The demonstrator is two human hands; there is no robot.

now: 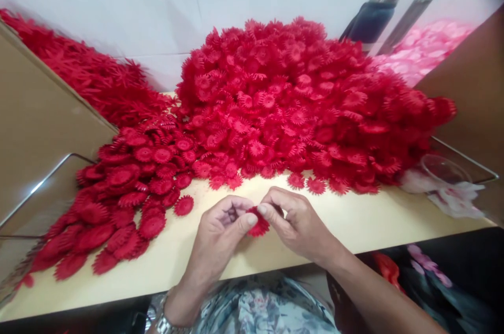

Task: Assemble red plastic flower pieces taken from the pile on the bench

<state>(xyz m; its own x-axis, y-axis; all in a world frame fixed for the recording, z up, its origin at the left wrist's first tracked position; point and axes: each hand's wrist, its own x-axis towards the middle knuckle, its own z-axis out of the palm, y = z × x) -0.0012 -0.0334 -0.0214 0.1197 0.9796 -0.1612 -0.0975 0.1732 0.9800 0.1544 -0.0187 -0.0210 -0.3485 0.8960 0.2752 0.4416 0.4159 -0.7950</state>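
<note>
Between my two hands is a red fabric flower piece (260,226) with a fringed edge, held just above the table near its front. My left hand (222,231) pinches its left side with thumb and fingers. On the other side, my right hand (293,218) grips its upper edge, thumb pressed against the bent fingers. A large pile of red fringed flower pieces (275,108) rises behind my hands. To the left lies a looser heap of darker red round pieces (122,197), one of them (184,205) lying apart near my left hand.
Cardboard panels (43,108) stand at both sides, with metal book-end wires. More red petals (86,71) are heaped back left, pink petals (429,48) back right. Scissors-like metal blades (409,21) lean at the wall. A clear plastic cup (444,168) lies at right on the table (354,223).
</note>
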